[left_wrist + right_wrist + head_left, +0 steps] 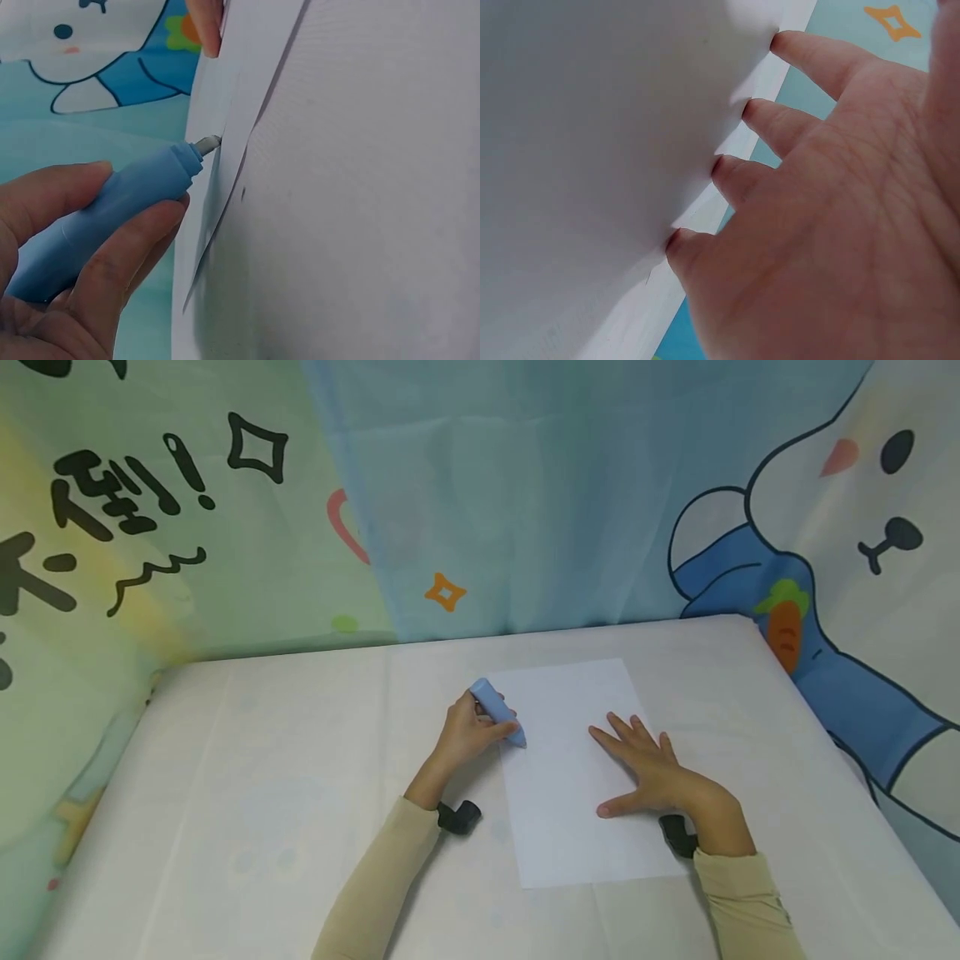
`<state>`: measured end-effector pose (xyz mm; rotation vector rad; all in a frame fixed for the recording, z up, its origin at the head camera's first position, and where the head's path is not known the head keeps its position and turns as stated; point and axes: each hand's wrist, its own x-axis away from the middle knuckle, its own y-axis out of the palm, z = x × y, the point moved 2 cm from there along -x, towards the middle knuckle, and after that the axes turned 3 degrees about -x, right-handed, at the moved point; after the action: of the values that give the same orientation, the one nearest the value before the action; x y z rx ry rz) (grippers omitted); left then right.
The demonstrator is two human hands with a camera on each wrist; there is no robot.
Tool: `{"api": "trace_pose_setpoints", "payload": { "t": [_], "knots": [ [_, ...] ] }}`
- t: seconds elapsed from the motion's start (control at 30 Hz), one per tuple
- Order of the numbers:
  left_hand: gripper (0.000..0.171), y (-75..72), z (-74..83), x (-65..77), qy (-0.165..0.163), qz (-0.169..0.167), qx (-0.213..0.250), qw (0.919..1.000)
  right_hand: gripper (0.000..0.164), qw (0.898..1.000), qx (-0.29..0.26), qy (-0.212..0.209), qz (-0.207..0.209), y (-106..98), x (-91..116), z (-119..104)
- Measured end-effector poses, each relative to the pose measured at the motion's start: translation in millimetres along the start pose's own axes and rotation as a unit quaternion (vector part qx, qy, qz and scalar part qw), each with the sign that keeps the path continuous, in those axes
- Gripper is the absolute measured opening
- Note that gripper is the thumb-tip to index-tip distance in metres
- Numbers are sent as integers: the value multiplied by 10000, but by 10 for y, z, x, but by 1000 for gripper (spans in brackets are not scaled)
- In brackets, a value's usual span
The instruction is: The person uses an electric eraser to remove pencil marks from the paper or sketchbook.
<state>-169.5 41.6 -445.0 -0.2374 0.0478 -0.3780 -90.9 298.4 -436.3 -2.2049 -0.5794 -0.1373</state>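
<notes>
My left hand pinches a thick light-blue marker between thumb and fingers. The marker is tilted, its tip pointing down at the left edge of a white sheet of paper. In the left wrist view its uncapped grey tip has a slanted end and overlaps the paper near the edge. My right hand lies spread on the right part of the sheet, fingers apart. From the right wrist view, its fingertips press on the paper.
A white-covered table lies under the paper. Behind it hangs a printed cloth backdrop with cartoon figures and lettering. Each wrist wears a small black camera, and long beige sleeves reach to the wrists.
</notes>
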Motion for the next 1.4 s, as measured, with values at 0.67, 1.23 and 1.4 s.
{"api": "trace_pose_setpoints", "payload": {
  "t": [0.67,1.23,1.4],
  "knots": [
    [41,-17,-13,-16,100,256,-25,9996,112,9999,26,-96,71,4,-14,6],
    [41,-1,39,10,79,-37,123,9999,112,9999,74,-78,114,3,-24,7],
    [42,10,12,-5,-9,-43,101,9999,112,9999,56,-80,119,7,-20,11]
  ]
}}
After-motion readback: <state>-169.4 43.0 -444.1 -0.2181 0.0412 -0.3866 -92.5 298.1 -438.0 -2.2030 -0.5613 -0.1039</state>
